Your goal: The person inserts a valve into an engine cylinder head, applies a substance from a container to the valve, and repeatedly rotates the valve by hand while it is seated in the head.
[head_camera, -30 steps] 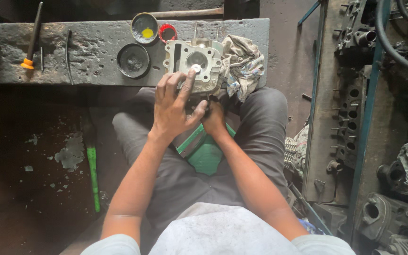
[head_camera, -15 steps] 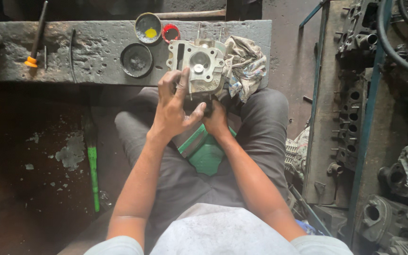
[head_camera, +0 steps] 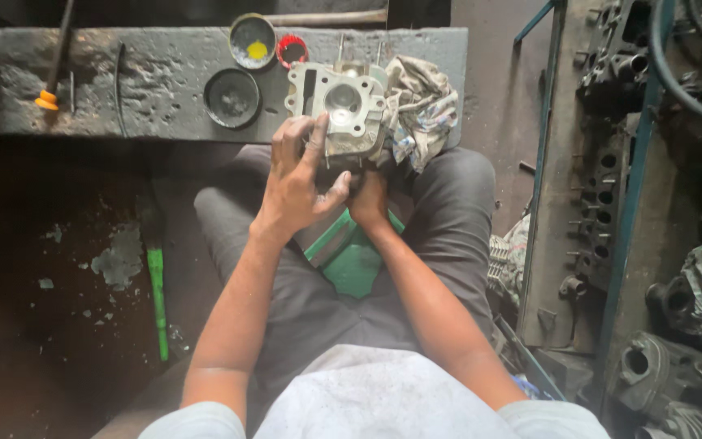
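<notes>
Person seated, head view looking down at lap. Left hand (head_camera: 298, 183) lies flat on the near face of a grey metal cylinder head (head_camera: 341, 110), fingers (head_camera: 316, 134) spread and pressing on it, thumb out to the side. Right hand (head_camera: 369, 199) is tucked under the head's near lower edge, mostly hidden behind the left hand; cannot tell how its fingers sit, though it seems to prop the part. Cylinder head rests at the near edge of the dark, pitted surface (head_camera: 164, 81), tilted toward the person, round chamber facing up. Crumpled rag (head_camera: 420, 110) touching its right side. Left of it on the surface: a shallow black round dish (head_camera: 231, 98), a tin with yellow paste (head_camera: 253, 41), a red ring (head_camera: 292, 50) just beside the tin. Orange-tipped tool (head_camera: 49, 89) far left. Green stool (head_camera: 349, 256) between the knees. Green-handled tool (head_camera: 158, 297) on the floor, left. Engine parts (head_camera: 676, 301) piled right.
</notes>
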